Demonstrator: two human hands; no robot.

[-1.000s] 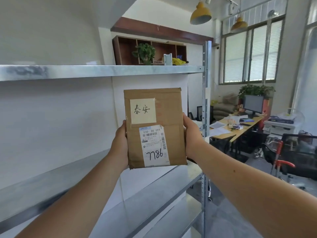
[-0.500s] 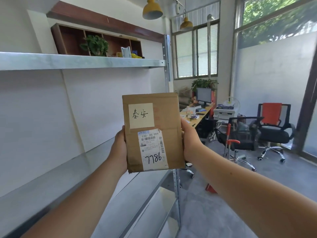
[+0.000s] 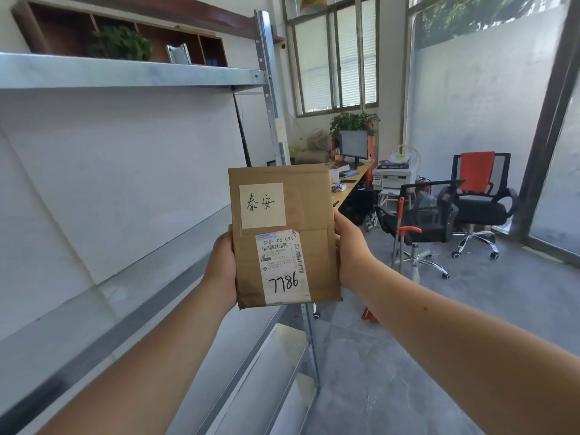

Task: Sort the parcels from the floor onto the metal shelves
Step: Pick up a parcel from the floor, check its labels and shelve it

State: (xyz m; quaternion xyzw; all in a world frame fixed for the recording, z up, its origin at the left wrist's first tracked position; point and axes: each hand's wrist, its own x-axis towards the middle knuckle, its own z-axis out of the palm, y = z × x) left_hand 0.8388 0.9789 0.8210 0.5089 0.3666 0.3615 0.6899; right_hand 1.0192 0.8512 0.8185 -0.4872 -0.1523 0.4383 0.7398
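While left hand [image 3: 221, 268], right hand [image 3: 351, 255] clasp parcel [image 3: 314, 262] edges | shelves [image 3: 125, 72] close left | floor [image 3: 408, 356] seemingly open

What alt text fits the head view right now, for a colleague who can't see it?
The left hand and right hand hold a brown cardboard parcel upright before the camera by its side edges; it bears a handwritten note and a shipping label marked 7786. On the left run metal shelves; behind on the right, an office with chairs.
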